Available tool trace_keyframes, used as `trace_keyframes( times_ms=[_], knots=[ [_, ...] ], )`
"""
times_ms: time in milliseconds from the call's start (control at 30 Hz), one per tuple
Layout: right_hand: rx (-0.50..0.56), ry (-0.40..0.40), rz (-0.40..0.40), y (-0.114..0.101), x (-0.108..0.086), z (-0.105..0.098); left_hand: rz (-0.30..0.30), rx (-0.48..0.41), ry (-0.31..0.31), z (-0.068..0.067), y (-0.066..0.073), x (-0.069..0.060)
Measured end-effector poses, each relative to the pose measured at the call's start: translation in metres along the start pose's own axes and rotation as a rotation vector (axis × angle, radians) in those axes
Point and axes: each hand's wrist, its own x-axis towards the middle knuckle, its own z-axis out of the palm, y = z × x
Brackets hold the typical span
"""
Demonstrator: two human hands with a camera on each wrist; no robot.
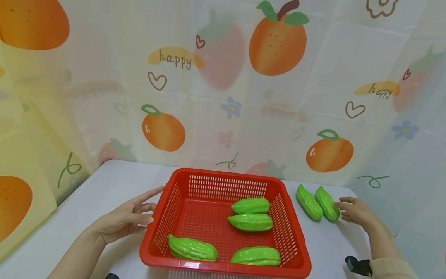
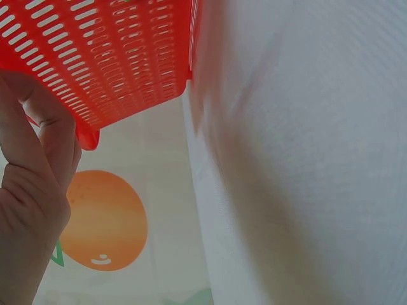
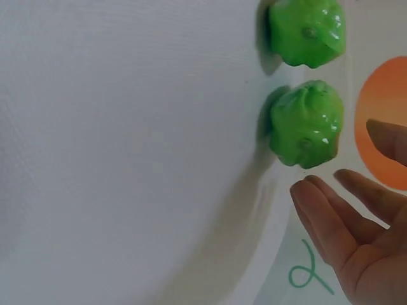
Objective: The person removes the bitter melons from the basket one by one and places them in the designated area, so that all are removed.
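Note:
A red basket (image 1: 223, 267) stands on the white table, holding several green bumpy vegetables, two at its right back (image 1: 250, 222) and one in each front corner. The left hand (image 1: 127, 219) is at the basket's left rim, fingers spread and relaxed; in the left wrist view that hand (image 2: 38, 140) is beside the basket wall (image 2: 127, 63). Two more green vegetables (image 1: 309, 202) lie side by side right of the basket. At the outer one (image 1: 326, 203), the right hand (image 1: 357, 212) has its fingers extended. The right wrist view shows that hand (image 3: 356, 235) beside the nearer vegetable (image 3: 306, 124), holding nothing.
A fruit-patterned cloth (image 1: 223, 128) hangs behind the table (image 1: 83, 201). A black strap piece (image 1: 359, 266) is at the right wrist, and a small dark object (image 1: 112, 276) shows at the bottom edge near the left forearm.

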Motion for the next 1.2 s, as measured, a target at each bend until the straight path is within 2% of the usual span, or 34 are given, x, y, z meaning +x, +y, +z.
trace_keyframes(
  times_ms=[200, 433, 633, 867, 1033, 1200],
  knots=[
    [-0.039, 0.09, -0.02, -0.005, -0.003, -0.011, 0.006, -0.009, -0.005, -0.001, 0.0, 0.0],
    [-0.007, 0.195, -0.069, -0.017, -0.008, -0.015, 0.001, -0.004, 0.004, -0.001, 0.0, 0.0],
    [-0.028, 0.211, -0.105, -0.034, -0.013, -0.015, 0.009, -0.01, -0.009, 0.0, 0.0, 0.0],
    [-0.026, 0.222, -0.162, -0.055, -0.019, -0.01, -0.001, 0.001, 0.009, 0.0, 0.0, 0.0],
    [-0.034, 0.256, -0.219, -0.072, -0.022, -0.006, -0.004, 0.003, 0.013, 0.0, 0.0, 0.0],
    [-0.026, 0.247, -0.278, -0.089, -0.028, -0.004, -0.002, 0.006, 0.016, 0.0, -0.001, 0.0]
  ],
)
